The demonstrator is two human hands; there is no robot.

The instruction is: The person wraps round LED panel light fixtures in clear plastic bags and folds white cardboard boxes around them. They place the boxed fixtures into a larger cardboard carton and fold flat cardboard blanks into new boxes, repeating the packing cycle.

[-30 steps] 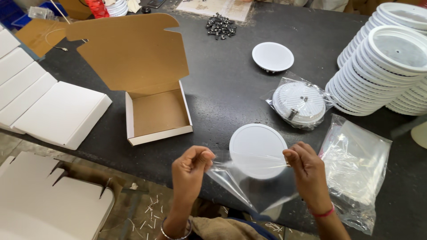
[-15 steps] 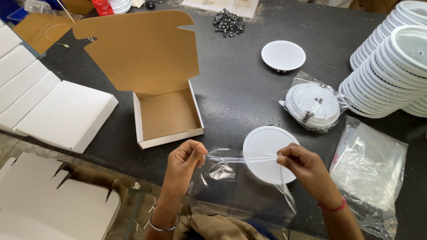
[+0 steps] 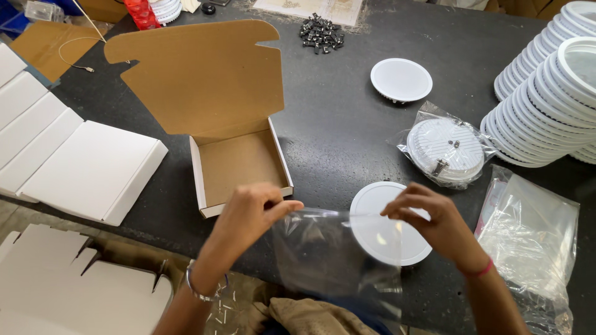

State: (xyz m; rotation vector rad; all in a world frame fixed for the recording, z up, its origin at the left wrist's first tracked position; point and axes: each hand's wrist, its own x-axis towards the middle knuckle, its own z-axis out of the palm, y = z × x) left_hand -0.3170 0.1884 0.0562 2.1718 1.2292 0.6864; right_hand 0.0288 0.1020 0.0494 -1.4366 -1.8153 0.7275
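Observation:
My left hand (image 3: pixel 248 217) and my right hand (image 3: pixel 434 220) each pinch one upper corner of a clear plastic bag (image 3: pixel 329 254), which hangs open between them over the table's near edge. A round white disc-shaped light (image 3: pixel 385 239) lies flat on the dark table (image 3: pixel 335 136), partly behind the bag and under my right hand. An open brown cardboard box (image 3: pixel 239 164) with its lid standing up sits just beyond my left hand.
A bagged round light (image 3: pixel 447 149) and a bare one (image 3: pixel 401 79) lie farther back. Stacks of white lights (image 3: pixel 552 99) lean at the right. Empty clear bags (image 3: pixel 534 236) lie at right. Closed white boxes (image 3: pixel 81 164) sit left, flat box blanks (image 3: pixel 62 291) below, small black parts (image 3: pixel 321 32) at the back.
My hands have spread farther apart, and the bag's mouth has stretched wider. The view has shifted closer over the table.

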